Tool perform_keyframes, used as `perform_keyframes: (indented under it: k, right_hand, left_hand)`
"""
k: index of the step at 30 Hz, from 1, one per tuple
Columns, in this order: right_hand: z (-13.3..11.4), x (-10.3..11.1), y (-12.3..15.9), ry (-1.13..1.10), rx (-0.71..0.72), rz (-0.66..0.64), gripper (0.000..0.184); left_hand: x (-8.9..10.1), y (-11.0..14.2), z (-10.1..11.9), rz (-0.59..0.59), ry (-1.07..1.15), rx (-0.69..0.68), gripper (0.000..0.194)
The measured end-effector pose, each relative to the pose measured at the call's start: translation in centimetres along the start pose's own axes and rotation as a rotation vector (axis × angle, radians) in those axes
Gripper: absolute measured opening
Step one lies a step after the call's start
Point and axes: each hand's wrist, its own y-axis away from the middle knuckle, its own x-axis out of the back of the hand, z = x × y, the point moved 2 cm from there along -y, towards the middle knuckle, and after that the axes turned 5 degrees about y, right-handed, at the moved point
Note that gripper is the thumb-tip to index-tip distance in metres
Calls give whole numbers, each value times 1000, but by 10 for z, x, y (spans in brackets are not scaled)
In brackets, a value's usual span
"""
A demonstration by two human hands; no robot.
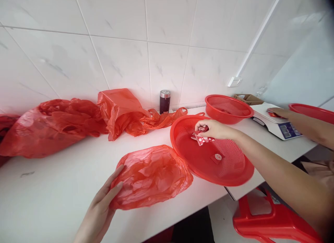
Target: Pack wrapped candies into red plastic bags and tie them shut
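My left hand [104, 197] grips the near-left rim of a thin red plastic bag [153, 177], its mouth spread wide on the white table. Over a red perforated plastic basket [180, 142], my right hand [212, 128] is closed on small red packets [205, 139], one of them with white dots. The fingers partly hide these packets. Another small red packet [217, 157] with a round pale label lies on the basket floor. Bag and basket stand side by side, their rims meeting.
Red plastic bags [70, 121] lie along the tiled wall, beside a dark tumbler [165, 102]. A second red basket [227, 109] stands behind. Another person's hand [279, 113] holds something red over a white scale [281, 126]. A red stool [276, 215] is below the table edge.
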Motion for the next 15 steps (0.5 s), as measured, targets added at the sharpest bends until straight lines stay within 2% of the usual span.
perform_keyframes:
  k: [2,4,5,6,8,10,11,13,15]
  right_hand:
    - [-53,-3,7,-123,116,68,22]
    - [-104,-24,15,-219,282,86,19]
    - [-126,-40,18,-218,367,58,15]
    - [-143,-59,19,-172,457,-41,15]
    - [-164,-92,16,-7,558,-159,21]
    - [-169,-106,10,100,586,-234,25]
    - [-167,-103,7,93,582,-242,26]
    - [-153,-81,2,-18,526,-157,25]
    - [-122,-49,0,-97,387,0,26]
  left_hand:
    - [-5,0,3,-16,8,-8,64]
    - [-10,0,5,-24,13,-7,65]
    - [-13,0,6,-30,14,-3,66]
    - [-15,0,6,-39,17,0,67]
    - [-19,1,7,-58,31,-5,67]
    - [-20,1,7,-69,47,-13,69]
    - [-20,1,7,-72,52,-18,69]
    - [-16,0,6,-71,57,-20,69]
    - [-12,0,5,-59,65,-15,68]
